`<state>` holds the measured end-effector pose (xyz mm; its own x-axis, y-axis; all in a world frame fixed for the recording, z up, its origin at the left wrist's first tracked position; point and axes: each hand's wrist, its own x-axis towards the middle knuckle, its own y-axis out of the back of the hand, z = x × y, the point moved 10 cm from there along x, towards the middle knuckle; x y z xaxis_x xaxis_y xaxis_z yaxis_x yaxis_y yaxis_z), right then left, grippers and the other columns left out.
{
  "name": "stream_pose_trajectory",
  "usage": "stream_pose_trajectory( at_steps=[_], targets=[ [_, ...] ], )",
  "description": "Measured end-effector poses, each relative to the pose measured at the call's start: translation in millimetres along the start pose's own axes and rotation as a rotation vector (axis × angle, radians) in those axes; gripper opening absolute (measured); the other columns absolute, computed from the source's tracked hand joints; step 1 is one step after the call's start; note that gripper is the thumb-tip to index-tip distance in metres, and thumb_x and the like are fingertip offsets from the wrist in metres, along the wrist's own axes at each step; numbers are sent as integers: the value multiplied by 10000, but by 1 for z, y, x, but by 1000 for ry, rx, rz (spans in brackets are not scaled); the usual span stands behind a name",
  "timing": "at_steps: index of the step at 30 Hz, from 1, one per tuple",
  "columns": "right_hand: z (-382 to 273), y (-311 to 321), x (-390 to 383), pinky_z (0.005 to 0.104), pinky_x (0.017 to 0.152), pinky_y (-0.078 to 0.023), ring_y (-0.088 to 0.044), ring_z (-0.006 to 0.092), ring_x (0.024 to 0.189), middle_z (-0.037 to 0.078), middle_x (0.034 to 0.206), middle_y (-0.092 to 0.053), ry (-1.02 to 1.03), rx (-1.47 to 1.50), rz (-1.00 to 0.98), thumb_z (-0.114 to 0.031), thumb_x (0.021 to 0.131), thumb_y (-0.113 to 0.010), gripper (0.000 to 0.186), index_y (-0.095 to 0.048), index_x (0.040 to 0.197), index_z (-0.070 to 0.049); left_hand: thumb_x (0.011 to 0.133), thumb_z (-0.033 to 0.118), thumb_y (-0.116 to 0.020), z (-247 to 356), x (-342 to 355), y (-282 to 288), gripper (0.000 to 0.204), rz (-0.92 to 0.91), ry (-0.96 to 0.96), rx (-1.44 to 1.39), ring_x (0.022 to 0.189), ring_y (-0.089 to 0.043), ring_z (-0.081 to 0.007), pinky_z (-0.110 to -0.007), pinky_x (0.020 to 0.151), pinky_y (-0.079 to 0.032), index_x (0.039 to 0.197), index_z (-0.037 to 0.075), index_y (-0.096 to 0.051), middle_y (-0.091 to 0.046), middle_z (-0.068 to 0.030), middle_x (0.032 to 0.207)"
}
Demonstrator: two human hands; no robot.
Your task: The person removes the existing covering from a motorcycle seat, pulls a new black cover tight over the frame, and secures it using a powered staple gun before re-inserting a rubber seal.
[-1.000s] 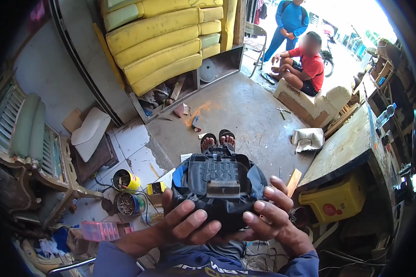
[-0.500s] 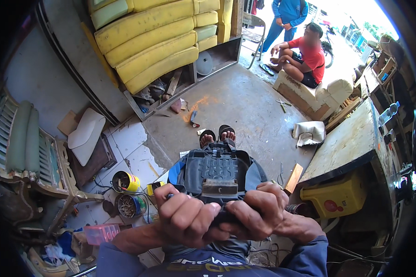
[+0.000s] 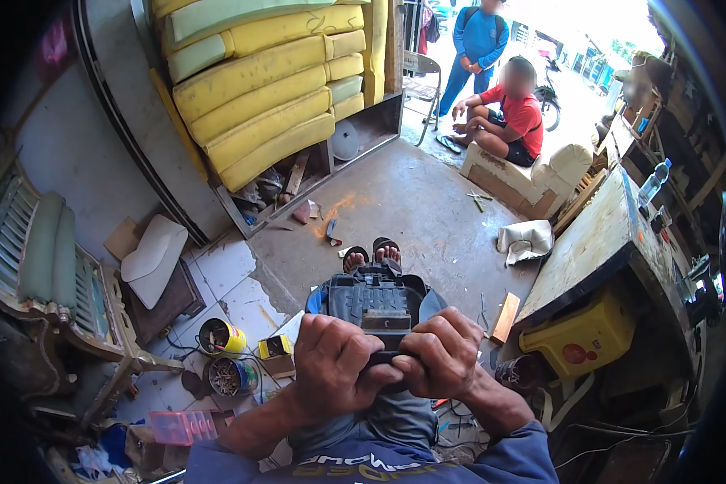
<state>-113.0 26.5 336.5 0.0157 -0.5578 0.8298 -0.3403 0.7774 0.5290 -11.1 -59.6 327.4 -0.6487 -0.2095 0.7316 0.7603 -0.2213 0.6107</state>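
A black ribbed plastic base, like the underside of a motorcycle seat [image 3: 375, 297], lies over my lap and points away from me. A worn metal bracket [image 3: 385, 321] sits on its near part. My left hand [image 3: 335, 359] and my right hand [image 3: 446, 351] are both closed at its near end, side by side with thumbs turned inward. Between them a dark strip of material [image 3: 383, 357] is gripped; whether it is the cover or the base's rim I cannot tell. My fingers hide much of this end.
On the left stand an open yellow tin [image 3: 222, 337], a tin of small pieces [image 3: 231, 377], a pink plastic box [image 3: 184, 427] and a wooden chair frame [image 3: 97, 315]. Yellow foam [image 3: 258, 105] is stacked ahead. A yellow container [image 3: 581, 337] is under the right table. Two people [image 3: 508, 121] are beyond.
Both hands have risen and now cover more of the base's near end, still gripping. The left hand has shifted slightly right. The view has tilted a little, moving the background.
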Motion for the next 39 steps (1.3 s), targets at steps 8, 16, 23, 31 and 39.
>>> stream_pose_trajectory(
  at_steps=[8,16,23,31,39],
  targets=[
    [-25,-9,-92,374,708,-489,-587,202,816,27,860,-644,-20,0,-22,-377,832,-799,279,-684,797,-125,751,115,-792,36,-81,-41,341,-207,61,-105,744,-512,-189,-387,750,-387,1089,120,-745,-471,4,766],
    [54,36,-414,429,998,-491,-576,348,1183,175,1207,-634,-1323,281,704,-305,971,-662,424,-647,1281,-16,752,31,-704,118,-158,-96,322,-244,-120,-21,586,-425,-174,-329,541,-358,1069,18,-763,-337,-16,681],
    [-34,-60,-773,496,1001,-531,-648,434,1192,322,1242,-658,-2014,-169,-933,-333,837,-801,659,-560,1318,47,832,137,-782,89,-178,-197,247,-375,21,261,639,-497,-243,-405,575,-403,1047,24,-738,-437,-61,710],
    [-132,-113,-851,477,1088,-492,-598,430,1277,285,1350,-613,-2247,-25,-958,-177,824,-804,837,-298,1465,5,833,134,-642,79,-217,-237,225,-528,-132,421,699,-514,-183,-359,615,-400,1004,10,-720,-472,-27,739],
    [-90,-112,-818,496,1095,-469,-599,420,1285,251,1408,-604,-2046,303,-816,-403,788,-796,970,-299,1552,-69,826,144,-655,92,-220,-246,221,-552,-212,425,691,-502,-159,-336,594,-383,993,18,-725,-449,-13,730]
  ],
)
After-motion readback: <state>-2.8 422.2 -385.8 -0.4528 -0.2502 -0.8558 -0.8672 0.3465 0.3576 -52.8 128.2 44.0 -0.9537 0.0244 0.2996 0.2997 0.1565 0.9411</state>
